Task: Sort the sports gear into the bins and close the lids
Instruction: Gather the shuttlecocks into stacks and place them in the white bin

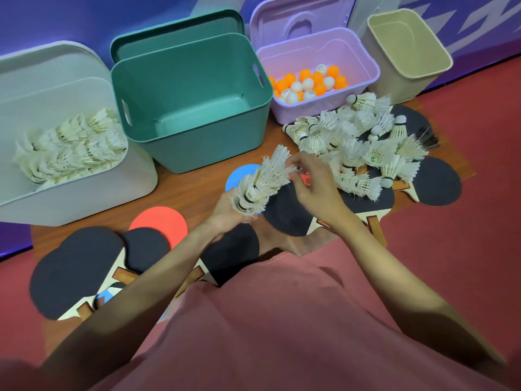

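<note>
We lose the near wall of the white bin [84, 198] where the left edge cuts it off, and its lid [42, 60] runs out of view there too. The green bin [197, 148] covers most of its own lid [174, 32] behind it. Our left hand [225, 218] is largely masked by the stacked shuttlecocks [262, 182]. The loose shuttlecock pile [352, 142] buries several paddles [439, 184]. Our shirt [282, 320] covers the paddle handles nearest us. Print on the white balls [310, 93] is too small to read.
</note>
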A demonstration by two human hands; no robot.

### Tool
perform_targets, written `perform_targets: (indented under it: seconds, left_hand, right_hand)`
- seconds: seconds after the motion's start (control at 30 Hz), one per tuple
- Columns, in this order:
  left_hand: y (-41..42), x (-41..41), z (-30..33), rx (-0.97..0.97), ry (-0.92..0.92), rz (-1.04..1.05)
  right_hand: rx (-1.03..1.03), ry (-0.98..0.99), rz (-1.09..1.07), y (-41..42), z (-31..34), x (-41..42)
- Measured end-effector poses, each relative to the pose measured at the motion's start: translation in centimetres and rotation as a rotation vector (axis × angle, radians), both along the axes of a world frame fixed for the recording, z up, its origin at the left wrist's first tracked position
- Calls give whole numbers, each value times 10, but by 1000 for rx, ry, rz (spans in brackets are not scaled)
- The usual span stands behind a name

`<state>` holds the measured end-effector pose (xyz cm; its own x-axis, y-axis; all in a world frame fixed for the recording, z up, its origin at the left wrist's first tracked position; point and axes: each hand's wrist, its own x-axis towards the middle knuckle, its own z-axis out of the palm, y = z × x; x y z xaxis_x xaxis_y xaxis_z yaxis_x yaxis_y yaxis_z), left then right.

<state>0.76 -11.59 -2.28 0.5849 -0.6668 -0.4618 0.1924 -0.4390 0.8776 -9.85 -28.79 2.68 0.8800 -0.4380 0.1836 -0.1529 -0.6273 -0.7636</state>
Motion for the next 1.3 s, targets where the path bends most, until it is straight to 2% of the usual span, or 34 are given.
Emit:
perform_targets:
  seconds: [0.1, 0.27, 0.33, 0.4, 0.47, 0.6, 0.73, 0.83, 0.9, 0.93, 1.03, 1.1, 1.17, 1.3]
  left_hand:
    - [-2, -1, 0, -50, 72, 104]
    - [-14, 2, 2, -127, 127, 178]
    - [-21, 3, 3, -132, 137, 180]
    - [-24, 4, 3, -138, 149, 179]
    - [-26, 5, 2, -134, 152, 170]
    - [-26, 2, 0, -127, 144, 147]
    - [-23, -1, -2, -106, 124, 127]
    - [-20, 0, -3, -87, 115, 124]
    - [-17, 1, -4, -88, 112, 117]
    - [-17, 1, -4, -89, 111, 114]
    - [-14, 1, -6, -84, 106, 104]
    - [-13, 0, -7, -81, 103, 100]
    - [-12, 0, -8, -78, 101, 102]
    - [-13, -1, -8, -72, 100, 79]
  right_hand:
    - [96, -10, -10, -2, 2, 9]
    - [68, -163, -28, -13, 16, 17]
    - [121, -207, -110, -27, 17, 14]
    - [71, -191, -222, -51, 7, 8]
    - [-102, -26, -327, -81, -13, -1]
    - [-401, 518, -376, -120, -42, -22]
    - [-595, 631, -332, -128, -50, -28]
    - [-643, 663, -397, -125, -39, -26]
    - [-633, 592, -459, -118, -26, -21]
    - [-591, 491, -471, -112, -18, -17]
    - [-275, 7, -388, -88, 5, -6]
    - [-113, -192, -336, -73, 20, 1]
    - [-85, -229, -280, -60, 28, 7]
    - [-37, -21, 14, -43, 20, 13]
